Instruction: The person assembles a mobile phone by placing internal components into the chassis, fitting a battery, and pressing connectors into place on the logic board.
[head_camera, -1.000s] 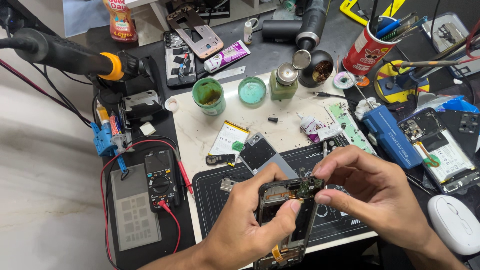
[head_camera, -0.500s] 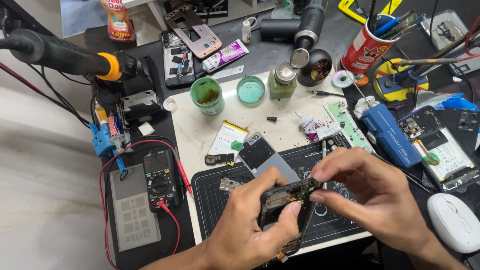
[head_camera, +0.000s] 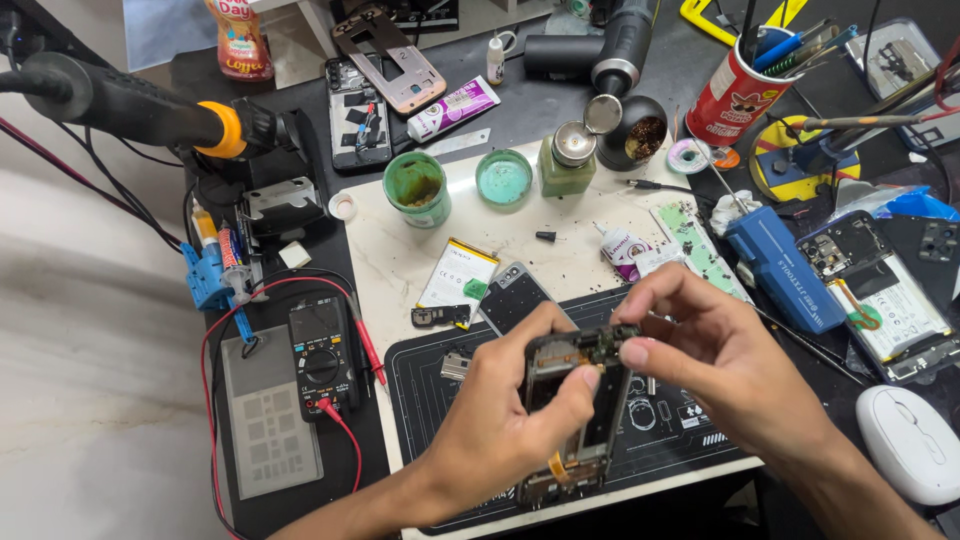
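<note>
Opened phone frame (head_camera: 575, 410) sits at approx. 6 o'clock of the view, held tilted above the black work mat (head_camera: 430, 400); internals face up, orange flex strip visible near its lower end.

Left hand (head_camera: 500, 420): closed round the frame's left side, thumb laid across the upper part; firm grip.

Right hand (head_camera: 715, 350): fingers curled, thumb and forefinger pinched at the small circuit board (head_camera: 600, 345) on the frame's top edge; touching it; whether the board is lifted free cannot be told.

Surroundings, ref. the frame:
- 11 o'clock: dark phone back panel (head_camera: 515, 295) lying on the mat edge; flat battery (head_camera: 458, 275) just beside it.
- 9 o'clock: multimeter (head_camera: 320, 355) w/ red lead, beside a grey stencil plate (head_camera: 270, 410).
- 12 o'clock: two green pots (head_camera: 418, 188) and a green bottle (head_camera: 568, 160) w/ metal cap.
- 2 o'clock: blue tool (head_camera: 785, 265); beyond it another opened phone (head_camera: 880, 295).
- 3 o'clock: white mouse (head_camera: 910, 440), well apart from the right hand.
- 10 o'clock, far: hot-air handle (head_camera: 130, 105), black w/ orange collar.
- 1 o'clock, far: red cup (head_camera: 735, 95) holding pens and tools.
</note>
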